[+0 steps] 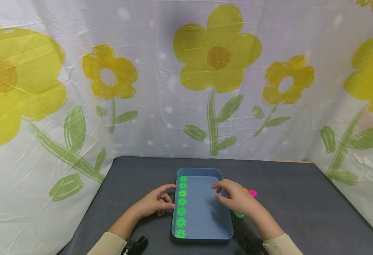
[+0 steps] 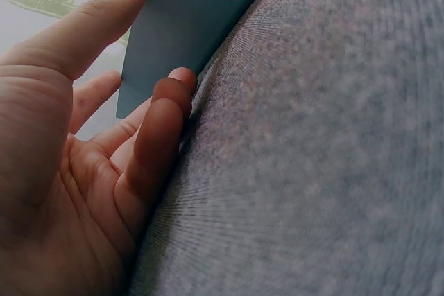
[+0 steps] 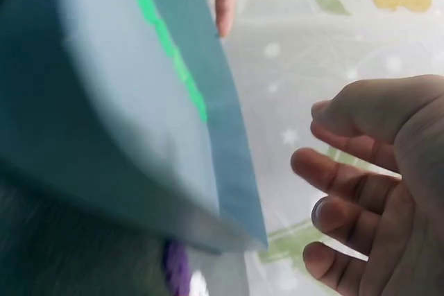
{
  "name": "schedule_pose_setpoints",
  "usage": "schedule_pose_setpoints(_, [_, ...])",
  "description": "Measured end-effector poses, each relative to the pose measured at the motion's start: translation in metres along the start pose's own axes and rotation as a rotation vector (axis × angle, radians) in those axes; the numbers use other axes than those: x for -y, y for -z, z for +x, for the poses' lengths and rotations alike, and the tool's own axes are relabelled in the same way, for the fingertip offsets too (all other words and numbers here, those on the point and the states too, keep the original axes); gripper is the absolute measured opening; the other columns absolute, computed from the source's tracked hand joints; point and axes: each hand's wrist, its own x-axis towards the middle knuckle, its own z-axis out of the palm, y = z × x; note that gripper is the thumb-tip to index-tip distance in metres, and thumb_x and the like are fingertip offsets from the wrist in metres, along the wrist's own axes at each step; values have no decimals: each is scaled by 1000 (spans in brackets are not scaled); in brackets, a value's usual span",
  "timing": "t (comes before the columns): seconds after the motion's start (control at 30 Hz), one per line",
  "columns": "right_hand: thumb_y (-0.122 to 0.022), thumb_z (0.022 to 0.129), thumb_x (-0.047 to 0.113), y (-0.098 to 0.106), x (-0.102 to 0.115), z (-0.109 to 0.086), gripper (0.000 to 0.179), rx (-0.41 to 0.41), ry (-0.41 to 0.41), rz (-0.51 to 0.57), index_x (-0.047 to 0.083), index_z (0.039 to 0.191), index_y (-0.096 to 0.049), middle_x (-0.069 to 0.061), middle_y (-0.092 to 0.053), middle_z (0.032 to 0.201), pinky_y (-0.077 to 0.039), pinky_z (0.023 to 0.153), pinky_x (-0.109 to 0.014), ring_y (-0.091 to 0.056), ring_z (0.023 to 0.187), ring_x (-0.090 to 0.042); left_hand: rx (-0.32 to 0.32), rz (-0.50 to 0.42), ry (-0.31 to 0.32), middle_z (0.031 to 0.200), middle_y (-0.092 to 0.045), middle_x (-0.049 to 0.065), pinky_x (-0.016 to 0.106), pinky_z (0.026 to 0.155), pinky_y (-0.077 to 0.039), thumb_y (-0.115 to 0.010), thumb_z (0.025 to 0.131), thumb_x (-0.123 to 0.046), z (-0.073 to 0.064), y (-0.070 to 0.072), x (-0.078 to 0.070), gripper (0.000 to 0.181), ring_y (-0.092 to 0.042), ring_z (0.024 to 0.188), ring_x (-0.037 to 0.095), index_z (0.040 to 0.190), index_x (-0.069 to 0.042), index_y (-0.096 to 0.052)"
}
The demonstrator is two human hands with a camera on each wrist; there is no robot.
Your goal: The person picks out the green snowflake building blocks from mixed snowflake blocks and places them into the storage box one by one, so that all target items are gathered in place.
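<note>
Fingers, left hand [image 1: 158, 202]: loosely bent, tips touching the tray's [image 1: 207, 216] left wall, gripping nothing.
Fingers, right hand [image 1: 235, 197]: half-curled, empty, above its right side.
Green flowers [image 1: 181, 202]: seven down inside, lined near to far, left.
Loose flowers [image 1: 252, 193]: right, outside, apparently left to place.

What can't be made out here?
Head: the number of loose pieces beside the tray, partly behind the right hand.
Left wrist: the tray's inside, behind its outer wall.
Right wrist: outlines of the green pieces, blurred; the full shape of the purple thing, blurred and cut off by the bottom edge.
</note>
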Motion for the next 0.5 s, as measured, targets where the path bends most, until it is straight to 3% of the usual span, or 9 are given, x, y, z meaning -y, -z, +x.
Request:
schedule_pose_setpoints(0.23, [-72,98,12,6,-15,-29,27,1,-14,44,11,125,-68,-1,-64,106,-49,67,-27,-50,67,-6,8,-8,8,95,-71,12,35,55,-52,-75,96,-14,-1,0,1,77,-58,60,19,159,-6,-33])
schedule_pose_setpoints(0.5, [-79,86,4,8,-37,-49,29,30,-87,-21,5,114,-70,0,-65,101,-54,80,-35,-61,91,-21,1,-1,-8,94,-71,12,34,55,-52,-75,96,-13,0,0,1,76,-58,60,19,159,-5,-33])
